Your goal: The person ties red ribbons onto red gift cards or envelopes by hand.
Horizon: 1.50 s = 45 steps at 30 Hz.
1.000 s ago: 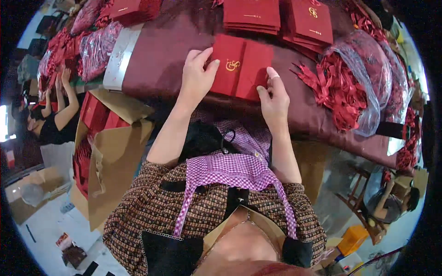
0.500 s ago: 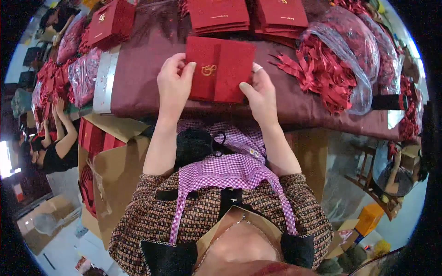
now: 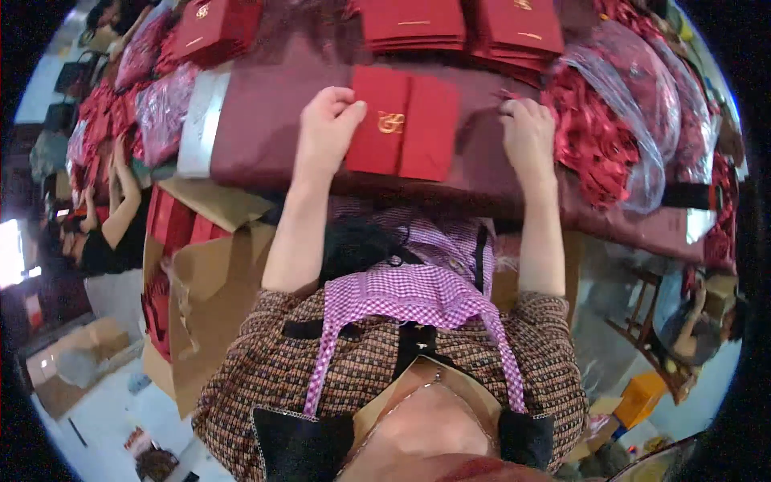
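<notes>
A red folded card (image 3: pixel 431 128) with a gold emblem lies on the maroon-covered table in front of me, its two panels parted by a vertical slit. At its left edge my left hand (image 3: pixel 329 127) is closed, thumb and fingers pinching the card. My right hand (image 3: pixel 532 135) is off the card, at the left tips of a heap of shiny red ribbons (image 3: pixel 594 157). Its fingers are curled down onto a ribbon end, and the fingertips are partly hidden.
Stacks of red cards (image 3: pixel 414 22) line the table's far side, with another stack (image 3: pixel 217 30) at the far left. Clear plastic bags (image 3: pixel 634 68) surround the ribbons. An open cardboard box (image 3: pixel 217 281) stands below the table's left. Other people work at both sides.
My right hand has let go of the card's right edge and moved right to the ribbon heap. My left hand keeps hold of the left edge. The whole view has shifted slightly.
</notes>
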{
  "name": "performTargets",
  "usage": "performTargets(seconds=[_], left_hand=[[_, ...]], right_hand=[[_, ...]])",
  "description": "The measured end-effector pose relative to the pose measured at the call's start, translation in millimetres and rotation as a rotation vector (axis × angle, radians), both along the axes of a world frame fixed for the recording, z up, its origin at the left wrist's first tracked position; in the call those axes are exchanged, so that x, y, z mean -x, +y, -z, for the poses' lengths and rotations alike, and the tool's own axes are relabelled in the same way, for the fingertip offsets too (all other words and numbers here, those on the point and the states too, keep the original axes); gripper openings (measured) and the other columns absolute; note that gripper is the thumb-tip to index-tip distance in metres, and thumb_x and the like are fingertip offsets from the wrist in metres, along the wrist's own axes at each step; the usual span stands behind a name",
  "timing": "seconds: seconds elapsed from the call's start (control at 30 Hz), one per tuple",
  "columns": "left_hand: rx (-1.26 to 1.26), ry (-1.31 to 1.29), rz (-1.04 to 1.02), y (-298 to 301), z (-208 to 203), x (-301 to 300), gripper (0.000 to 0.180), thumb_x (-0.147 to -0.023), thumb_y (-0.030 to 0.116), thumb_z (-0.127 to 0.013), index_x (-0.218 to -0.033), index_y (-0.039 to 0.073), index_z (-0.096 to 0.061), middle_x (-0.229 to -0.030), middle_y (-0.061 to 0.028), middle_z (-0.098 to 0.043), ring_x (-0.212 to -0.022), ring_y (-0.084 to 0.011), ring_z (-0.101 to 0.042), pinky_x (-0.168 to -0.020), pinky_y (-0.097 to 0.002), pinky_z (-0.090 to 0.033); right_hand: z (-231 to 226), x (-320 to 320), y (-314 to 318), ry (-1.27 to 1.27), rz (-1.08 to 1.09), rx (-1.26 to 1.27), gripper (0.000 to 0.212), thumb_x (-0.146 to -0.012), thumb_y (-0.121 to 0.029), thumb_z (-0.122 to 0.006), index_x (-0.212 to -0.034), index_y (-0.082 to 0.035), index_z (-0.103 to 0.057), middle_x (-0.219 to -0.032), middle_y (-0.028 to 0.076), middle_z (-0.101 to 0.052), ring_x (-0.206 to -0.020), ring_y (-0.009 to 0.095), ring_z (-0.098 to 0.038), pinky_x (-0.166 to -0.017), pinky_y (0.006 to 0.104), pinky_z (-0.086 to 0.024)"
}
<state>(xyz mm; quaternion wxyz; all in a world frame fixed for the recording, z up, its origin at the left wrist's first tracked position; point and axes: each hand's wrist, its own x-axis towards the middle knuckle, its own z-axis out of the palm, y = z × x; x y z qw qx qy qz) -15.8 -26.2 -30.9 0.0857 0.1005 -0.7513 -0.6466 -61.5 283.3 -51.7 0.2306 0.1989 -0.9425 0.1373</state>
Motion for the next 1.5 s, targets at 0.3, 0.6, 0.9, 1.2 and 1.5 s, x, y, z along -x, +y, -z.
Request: performTargets(seconds=[0.3,0.6,0.9,1.2,1.5], left_hand=[[-0.119,-0.012,0.05,10.1,-8.0,-9.8,0.015,-0.082,0.003,-0.064,-0.095,-0.003,-0.062,-0.072,0.0005,-0.063,-0.065,-0.0027,-0.053,-0.059,-0.0207,-0.043],[0.042,0.055,0.067,19.9,-15.4,-21.6,0.02,-0.08,0.005,-0.067,-0.097,-0.004,-0.062,-0.067,-0.0014,-0.061,-0.063,-0.0041,-0.051,-0.058,-0.0223,-0.043],[0.119,-0.011,0.117,28.9,-27.6,-31.4,0.024,-0.084,0.001,-0.065,-0.107,-0.004,-0.06,-0.082,-0.0014,-0.063,-0.073,-0.0052,-0.056,-0.065,-0.0193,-0.045],[0.123,0.1,0.088,33.9,-27.8,-34.4,0.021,-0.08,0.005,-0.067,-0.098,-0.004,-0.063,-0.074,-0.0049,-0.063,-0.067,-0.0074,-0.056,-0.06,-0.0239,-0.047],[0.153,0.143,0.069,44.1,-34.1,-37.7,0.017,-0.082,0.002,-0.064,-0.097,-0.004,-0.061,-0.078,-0.0068,-0.064,-0.07,-0.0089,-0.058,-0.062,-0.0254,-0.049]], right_hand=[[-27.8,-17.1,-47.3,-0.229,-0.173,0.802,0.01,-0.082,0.0,-0.06,-0.091,0.0,-0.061,-0.09,0.01,-0.064,-0.087,0.023,-0.061,-0.078,0.0315,-0.047],[-35.1,-38.6,-116.1,-0.082,-0.336,0.627,0.012,-0.075,-0.008,-0.069,-0.085,-0.01,-0.063,-0.085,0.003,-0.063,-0.087,0.022,-0.058,-0.081,0.0358,-0.039],[-32.7,-43.7,-122.4,0.067,-0.281,0.488,0.01,-0.076,-0.009,-0.068,-0.083,-0.009,-0.061,-0.083,0.003,-0.062,-0.082,0.023,-0.057,-0.081,0.0362,-0.037],[-36.4,-46.4,-121.8,0.057,-0.297,0.501,0.012,-0.075,-0.009,-0.069,-0.083,-0.01,-0.06,-0.081,0.003,-0.061,-0.08,0.023,-0.057,-0.08,0.0378,-0.037],[-46.8,-47.9,-119.4,0.161,-0.306,0.301,0.009,-0.075,-0.01,-0.065,-0.08,-0.009,-0.058,-0.076,0.006,-0.056,-0.077,0.024,-0.054,-0.08,0.0392,-0.037]])
